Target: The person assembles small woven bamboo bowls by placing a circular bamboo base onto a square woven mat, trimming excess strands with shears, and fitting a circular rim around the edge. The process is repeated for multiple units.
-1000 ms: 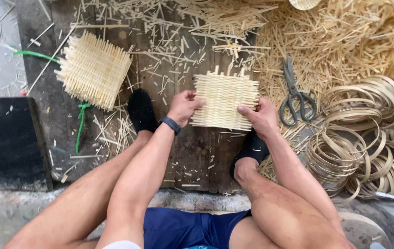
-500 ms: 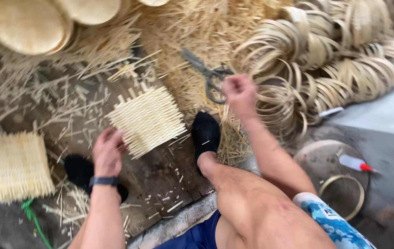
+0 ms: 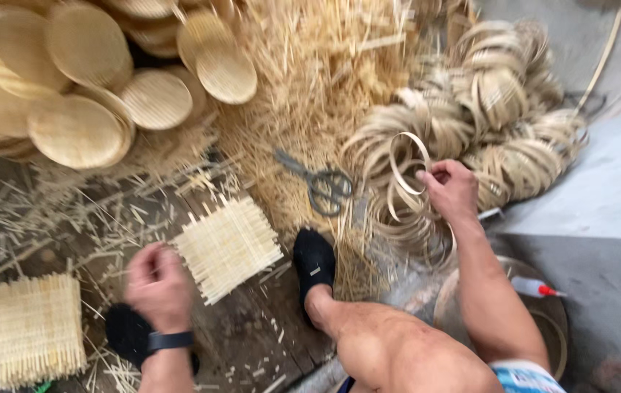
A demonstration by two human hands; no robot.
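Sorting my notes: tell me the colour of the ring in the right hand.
Pale straw-tan bamboo ring, seen in the head view.

Single head view, looking steeply down from above seated person, close over floor (image 3: 252, 342), hands and knee; faces forward toward ring pile (image 3: 492, 131).

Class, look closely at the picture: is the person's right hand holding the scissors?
No: the right hand grips a bamboo ring at the pile of rings, while the scissors lie untouched on the straw.
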